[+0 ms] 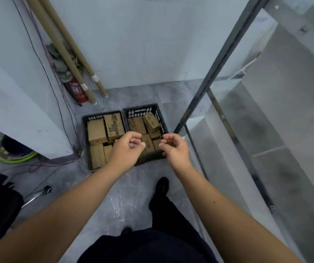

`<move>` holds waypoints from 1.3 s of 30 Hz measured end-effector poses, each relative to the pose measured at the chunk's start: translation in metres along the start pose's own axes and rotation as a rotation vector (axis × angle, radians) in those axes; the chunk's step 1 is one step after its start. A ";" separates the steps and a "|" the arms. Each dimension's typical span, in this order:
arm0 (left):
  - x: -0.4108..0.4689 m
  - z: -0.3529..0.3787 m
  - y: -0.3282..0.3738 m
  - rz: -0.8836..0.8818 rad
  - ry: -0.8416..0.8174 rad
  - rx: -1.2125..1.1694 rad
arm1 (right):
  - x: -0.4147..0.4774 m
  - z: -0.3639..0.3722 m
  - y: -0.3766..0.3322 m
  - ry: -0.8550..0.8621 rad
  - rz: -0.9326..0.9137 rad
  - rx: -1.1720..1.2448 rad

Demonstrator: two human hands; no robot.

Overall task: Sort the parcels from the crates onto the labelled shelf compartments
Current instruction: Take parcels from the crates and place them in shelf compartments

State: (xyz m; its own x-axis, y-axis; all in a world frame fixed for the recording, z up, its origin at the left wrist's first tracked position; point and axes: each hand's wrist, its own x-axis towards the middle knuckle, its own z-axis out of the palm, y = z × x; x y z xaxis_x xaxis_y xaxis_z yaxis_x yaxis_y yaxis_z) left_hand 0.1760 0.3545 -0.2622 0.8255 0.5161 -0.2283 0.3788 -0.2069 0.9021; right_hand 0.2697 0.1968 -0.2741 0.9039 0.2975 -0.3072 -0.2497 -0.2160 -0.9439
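Two black plastic crates stand side by side on the grey floor, the left crate (85, 120) and the right crate (160, 115). Both hold several brown cardboard parcels, such as a printed one (114, 127) on the left and a tilted one (151, 120) on the right. My left hand (126, 149) hovers over the gap between the crates, fingers loosely curled, holding nothing. My right hand (175, 149) hangs over the right crate's near corner, also loosely curled with nothing in it. The metal shelf frame (215, 73) rises at the right.
Cardboard tubes (65, 46) and a red fire extinguisher (77, 90) lean in the far left corner. Cables (65, 111) trail down the white wall. A bucket with green hose (14, 152) sits at the left. My black shoe (161, 185) stands just behind the crates.
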 end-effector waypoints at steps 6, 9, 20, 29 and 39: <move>0.111 0.036 -0.008 -0.151 0.064 -0.051 | 0.139 0.007 -0.003 -0.129 0.017 -0.033; 0.167 0.058 -0.003 -0.245 0.122 -0.067 | 0.208 0.003 0.000 -0.185 0.098 -0.098; 0.311 0.112 -0.015 -0.521 0.175 -0.094 | 0.369 0.006 0.041 -0.283 0.381 -0.264; 0.426 0.172 -0.121 -0.670 0.136 -0.193 | 0.500 0.041 0.132 -0.257 0.489 -0.308; 0.560 0.284 -0.308 -0.853 0.123 -0.359 | 0.664 0.078 0.317 -0.200 0.411 -0.403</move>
State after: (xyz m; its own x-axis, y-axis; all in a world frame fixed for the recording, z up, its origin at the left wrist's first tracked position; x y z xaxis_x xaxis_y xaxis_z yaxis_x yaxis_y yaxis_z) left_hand 0.6403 0.4707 -0.7716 0.2697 0.4637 -0.8439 0.6678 0.5414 0.5109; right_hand 0.7637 0.3989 -0.7864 0.6689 0.2759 -0.6902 -0.3775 -0.6738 -0.6352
